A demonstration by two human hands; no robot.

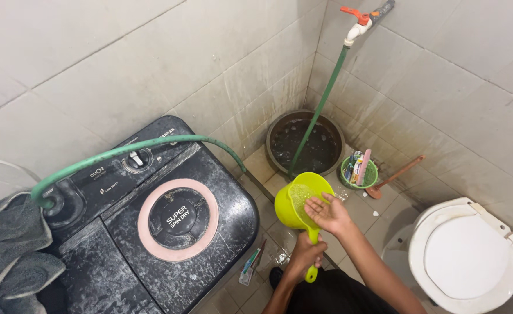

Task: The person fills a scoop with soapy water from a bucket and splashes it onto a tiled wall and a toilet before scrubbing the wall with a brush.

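Left hand [304, 253] grips the green dipper [298, 203] handle, right hand [328, 214] spread above it; tilting could spill water beside the washing machine [152, 227].

Pale grey tiled walls [123, 64] meet in a grimy, stained corner, with a tap [358, 23] up high feeding a green hose [317, 110] that drops into a dark round basin [305, 142] on the wet tiled floor [268, 168]. Left stands a black washing machine [152, 232], dusty and scuffed, grey cloth [9, 250] draped beside it. Right, a white toilet [465, 256], lid down.
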